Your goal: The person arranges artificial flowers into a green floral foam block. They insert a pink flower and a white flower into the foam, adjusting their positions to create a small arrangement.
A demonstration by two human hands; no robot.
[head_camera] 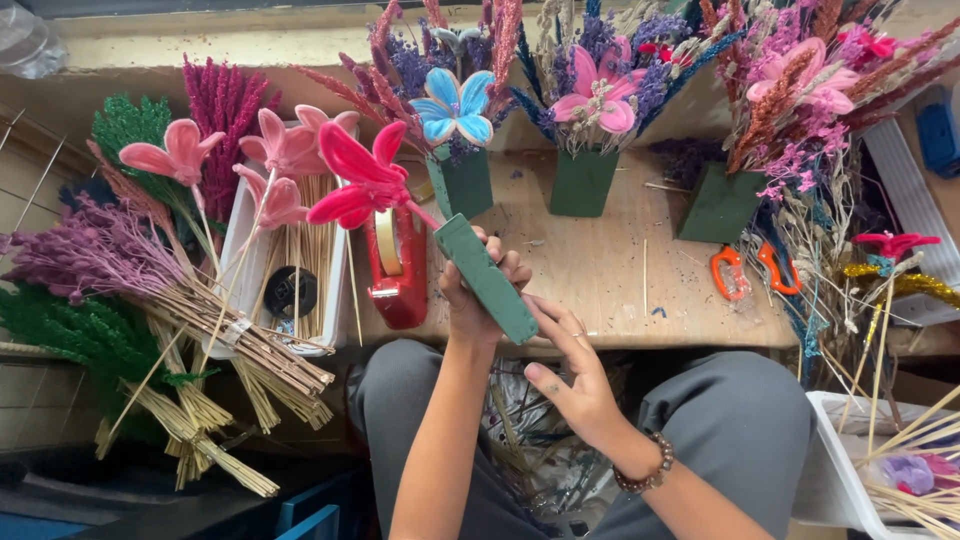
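Note:
My left hand (470, 300) grips a green floral foam block (487, 279), tilted, above the front edge of the wooden table (600, 280). A bright pink artificial flower (362, 180) sticks out of the block's upper end on a stem. My right hand (575, 375) touches the lower end of the block with fingers spread; it wears a beaded bracelet. Both hands are above my lap in grey trousers.
A red tape dispenser (397, 265) lies left of the block. Three foam blocks with finished arrangements (583, 100) stand at the back. Orange-handled scissors (745, 270) lie at right. A white tray (290, 260) of sticks and pink flowers, dried bundles (120, 270) at left, white bin (850, 470) at right.

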